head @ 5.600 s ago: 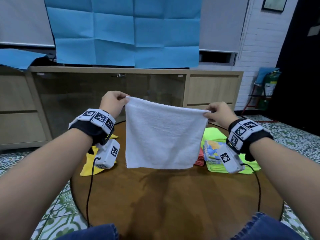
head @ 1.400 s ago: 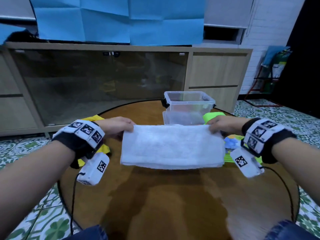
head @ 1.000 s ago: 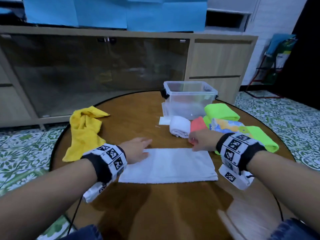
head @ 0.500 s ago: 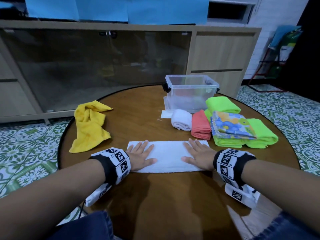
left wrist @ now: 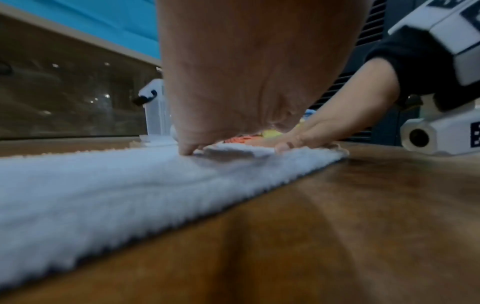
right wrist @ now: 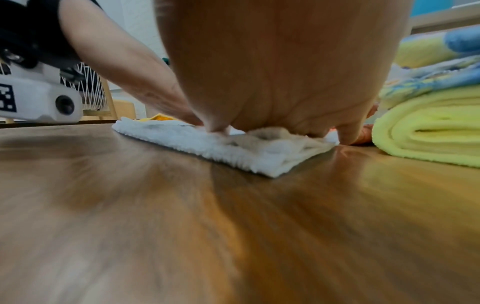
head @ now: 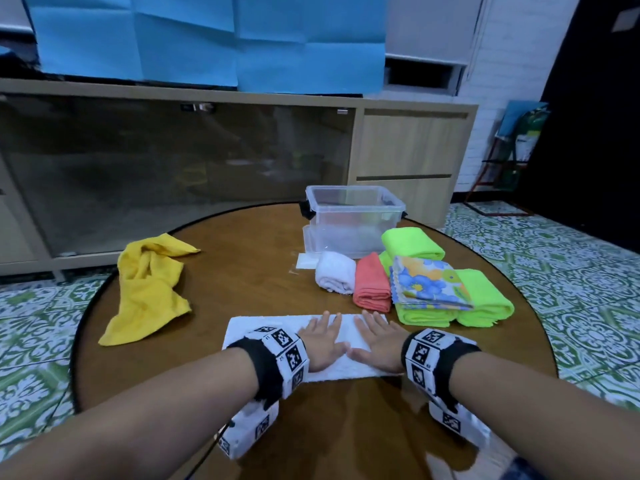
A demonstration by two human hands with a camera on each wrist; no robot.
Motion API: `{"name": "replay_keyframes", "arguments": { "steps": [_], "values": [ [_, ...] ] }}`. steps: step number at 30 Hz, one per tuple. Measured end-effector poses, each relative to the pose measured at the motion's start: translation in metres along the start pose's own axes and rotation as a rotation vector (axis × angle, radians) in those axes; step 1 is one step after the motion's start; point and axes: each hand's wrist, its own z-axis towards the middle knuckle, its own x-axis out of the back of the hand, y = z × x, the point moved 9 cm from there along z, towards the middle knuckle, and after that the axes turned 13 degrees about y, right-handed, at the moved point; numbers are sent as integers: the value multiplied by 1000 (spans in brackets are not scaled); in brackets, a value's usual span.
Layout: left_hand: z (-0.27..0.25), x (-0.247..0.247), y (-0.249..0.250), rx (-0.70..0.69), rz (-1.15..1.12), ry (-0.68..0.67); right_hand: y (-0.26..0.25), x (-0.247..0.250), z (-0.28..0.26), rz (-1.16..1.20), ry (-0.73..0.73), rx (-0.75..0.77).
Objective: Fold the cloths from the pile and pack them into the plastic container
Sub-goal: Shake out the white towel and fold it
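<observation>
A white towel [head: 249, 329], folded into a long strip, lies flat on the round wooden table [head: 263, 285] near its front. My left hand [head: 322, 341] and right hand [head: 375, 341] press on its middle side by side, palms down and fingers straight. The left wrist view shows the towel [left wrist: 116, 185] stretching away under the left hand [left wrist: 241, 82]. The right wrist view shows the towel's right end [right wrist: 259, 152] under the right hand [right wrist: 285, 72]. The clear plastic container [head: 355, 220] stands at the table's far side.
A crumpled yellow cloth [head: 149, 285] lies at the left. Right of the towel sit a rolled white cloth [head: 334, 271], a folded coral cloth [head: 372, 289], green folded cloths [head: 485, 303] and a flowered cloth [head: 427, 282]. A low cabinet [head: 412, 150] stands behind.
The towel went from hanging in the air to lying folded on the table. Since half a second ago both hands have slid inward from the strip's ends to its middle.
</observation>
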Motion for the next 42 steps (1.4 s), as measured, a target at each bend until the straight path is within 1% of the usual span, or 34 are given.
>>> {"name": "replay_keyframes", "arguments": {
  "steps": [2, 5, 7, 10, 12, 14, 16, 18, 19, 22, 24, 26, 30, 32, 34, 35, 37, 39, 40, 41, 42],
  "values": [
    [1, -13, -2, -1, 66, 9, 2, -2, 1, 5, 6, 5],
    [-5, -14, -24, 18, 127, -4, 4, -4, 2, 18, -1, 21],
    [-11, -9, -50, 76, 98, 13, 3, -5, 2, 29, -2, 41],
    [-23, 1, -98, 175, 97, 88, 4, -4, 1, 40, 3, 58],
    [-33, 1, -120, 232, 124, 62, 5, -4, -2, 26, -13, 53],
    [-38, -3, -128, 271, 98, 4, 0, 2, -2, -30, -10, 47],
    [-38, -4, -128, 277, 78, -10, -18, 21, 3, -88, 66, 68],
    [-36, -5, -127, 283, 92, 10, -54, 39, 14, -77, 149, 131],
    [-35, -5, -128, 290, 102, 22, -76, 43, 19, -45, 159, 157],
    [-39, -5, -133, 307, 123, 28, -125, 28, 30, 62, 86, 173],
    [-43, -4, -137, 309, 128, 3, -134, 13, 32, 76, 62, 189],
    [-46, -5, -141, 309, 102, -24, -119, 6, 29, 50, 43, 190],
    [-43, -9, -145, 286, 77, -10, -52, 3, 15, 48, 2, 104],
    [-42, -9, -145, 277, 84, 1, -16, 0, 6, 45, -9, 23],
    [-43, -7, -146, 285, 76, 12, 10, -1, -4, 65, -3, -62],
    [-44, -5, -146, 293, 65, 15, 17, 2, -8, 114, 14, -97],
    [-48, 4, -146, 342, 24, 24, 27, 11, -4, 210, 127, -138],
    [-53, 22, -155, 444, 3, 101, 36, 27, 5, 295, 282, -205],
    [-57, 32, -161, 494, 6, 138, 40, 34, 10, 333, 326, -260],
    [-59, 39, -166, 523, -20, 162, 42, 38, 12, 354, 316, -309],
    [-58, 43, -170, 534, -72, 170, 41, 39, 13, 352, 267, -346]
  ]
}}
